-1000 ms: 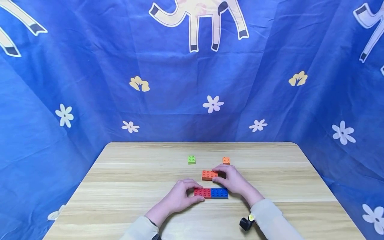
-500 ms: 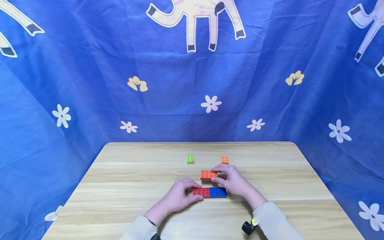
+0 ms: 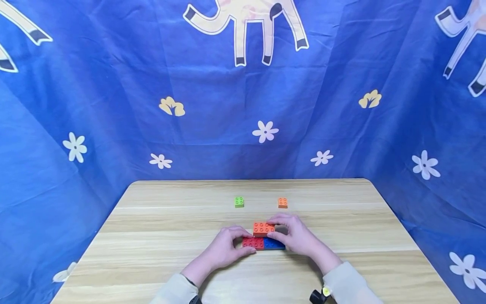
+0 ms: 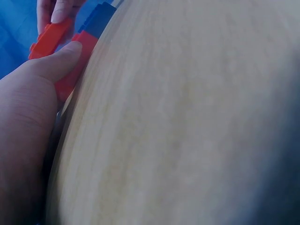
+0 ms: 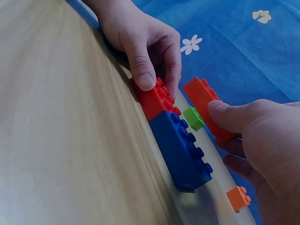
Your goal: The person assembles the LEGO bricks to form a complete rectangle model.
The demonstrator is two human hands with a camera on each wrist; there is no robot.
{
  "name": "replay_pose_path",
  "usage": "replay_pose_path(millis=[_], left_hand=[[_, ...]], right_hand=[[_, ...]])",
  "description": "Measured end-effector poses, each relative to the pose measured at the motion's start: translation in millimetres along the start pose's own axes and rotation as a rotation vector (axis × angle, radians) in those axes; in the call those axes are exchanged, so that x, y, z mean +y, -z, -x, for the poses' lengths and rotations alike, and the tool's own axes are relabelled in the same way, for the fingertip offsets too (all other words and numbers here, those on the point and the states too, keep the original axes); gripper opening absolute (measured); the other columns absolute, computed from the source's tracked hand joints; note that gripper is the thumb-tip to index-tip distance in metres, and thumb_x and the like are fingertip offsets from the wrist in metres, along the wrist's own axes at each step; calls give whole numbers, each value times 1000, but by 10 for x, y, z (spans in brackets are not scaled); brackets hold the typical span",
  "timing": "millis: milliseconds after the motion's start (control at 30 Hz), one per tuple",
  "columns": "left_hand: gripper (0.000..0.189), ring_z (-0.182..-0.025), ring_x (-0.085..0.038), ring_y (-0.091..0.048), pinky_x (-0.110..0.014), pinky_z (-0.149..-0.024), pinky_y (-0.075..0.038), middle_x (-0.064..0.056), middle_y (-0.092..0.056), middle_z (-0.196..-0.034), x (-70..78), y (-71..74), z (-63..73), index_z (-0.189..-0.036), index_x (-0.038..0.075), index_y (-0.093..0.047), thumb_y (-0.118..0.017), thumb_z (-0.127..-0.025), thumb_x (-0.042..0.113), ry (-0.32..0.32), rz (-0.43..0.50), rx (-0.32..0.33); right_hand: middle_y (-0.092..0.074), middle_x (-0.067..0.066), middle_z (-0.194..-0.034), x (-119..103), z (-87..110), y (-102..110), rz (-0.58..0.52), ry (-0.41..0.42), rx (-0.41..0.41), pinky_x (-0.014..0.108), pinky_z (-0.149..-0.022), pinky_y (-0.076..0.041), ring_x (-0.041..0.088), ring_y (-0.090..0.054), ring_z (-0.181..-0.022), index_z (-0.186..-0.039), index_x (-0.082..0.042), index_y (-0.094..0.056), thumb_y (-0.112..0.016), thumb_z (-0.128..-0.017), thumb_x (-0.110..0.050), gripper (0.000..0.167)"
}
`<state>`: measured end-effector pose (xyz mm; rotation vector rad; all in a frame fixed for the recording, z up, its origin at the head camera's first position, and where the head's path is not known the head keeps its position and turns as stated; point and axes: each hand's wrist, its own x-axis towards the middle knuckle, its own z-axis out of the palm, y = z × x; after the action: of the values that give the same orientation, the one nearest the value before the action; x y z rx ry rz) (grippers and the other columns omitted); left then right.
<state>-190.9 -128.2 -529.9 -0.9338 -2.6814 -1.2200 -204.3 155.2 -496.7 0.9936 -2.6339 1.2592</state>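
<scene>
A red toy brick and a blue toy brick lie end to end on the table, studs up. My left hand grips the red brick between thumb and fingers at its left end. Pinched in my right hand is a long orange brick, held by its right end. In the right wrist view the orange brick hangs raised and tilted, apart from the red and blue bricks. The left wrist view shows the left thumb against the red brick's side.
A small green brick and a small orange brick stand farther back on the wooden table. A blue patterned cloth hangs around the table's back and sides.
My right hand has lifted the long orange brick off the table and brought it nearer, over the far edge of the red and blue bricks. The left hand keeps its grip on the red brick.
</scene>
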Motion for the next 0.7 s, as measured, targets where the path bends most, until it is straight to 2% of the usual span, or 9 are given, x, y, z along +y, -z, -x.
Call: replay_pose_path(millis=[233,700], left_hand=[[35,-107,-8,-66,-39,-100,-52,15,-72,-109,-6,10,0,-114,22,-80,-87,-88,45,9,0,-6],[36,-104,-7,-66,-37,-98,-53,17,-72,-108,-13,-2,3,-113,23,-80,-88,-86,45,-1,-7,11]], right_hand=[[-71,-11,-126,-12,76,-50,-21,-15,-1,45,-106,-51,14,-65,-119,-127,-16,-76,-81,-97,-31,34],[-71,-12,-124,-4,166,-101,-78,-19,-31,43,-105,-52,13,-65,-118,-126,-17,-76,-81,-97,-29,31]])
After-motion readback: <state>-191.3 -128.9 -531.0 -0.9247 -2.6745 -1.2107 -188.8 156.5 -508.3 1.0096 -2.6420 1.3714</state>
